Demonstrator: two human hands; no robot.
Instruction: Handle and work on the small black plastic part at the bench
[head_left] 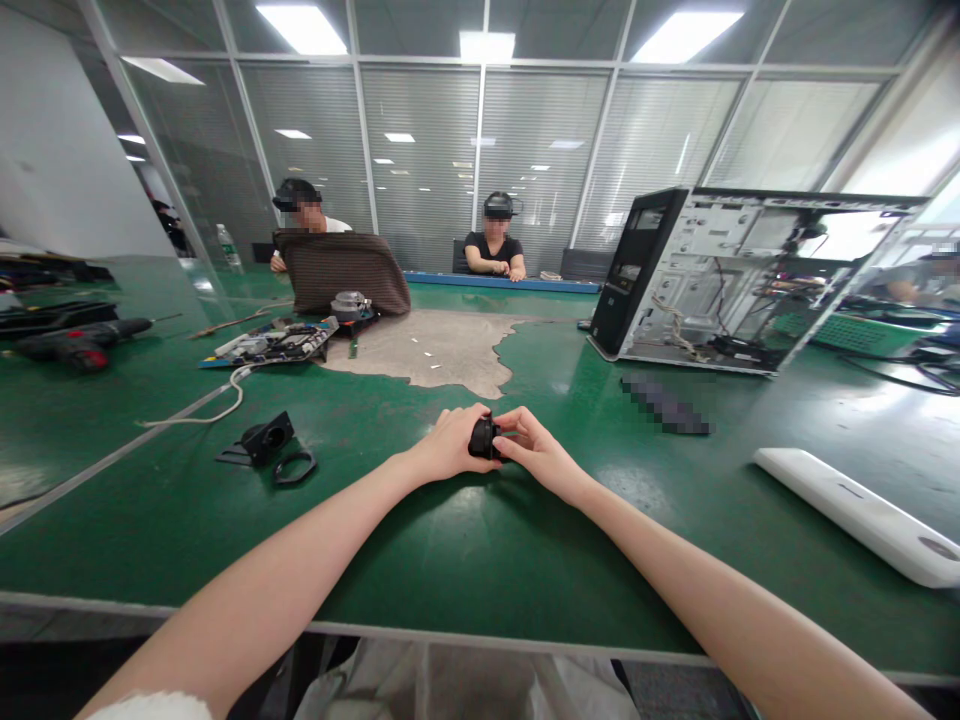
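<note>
The left hand (450, 442) curls its fingers round a small, rounded black part (481, 438), and the right hand's (534, 448) fingers pinch its other side, above the glossy green table (480, 570). Leftward lie an angular black bracket (271, 437) and ring (292, 482); rightward, a smooth white slab (855, 515) and metal PC case (720, 280) (its markings too small to read).

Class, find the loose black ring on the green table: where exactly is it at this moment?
In the head view, the black ring lies on the green table, left of the person's left hand, just beside the black bracket-like part, on its nearer right side.
</note>
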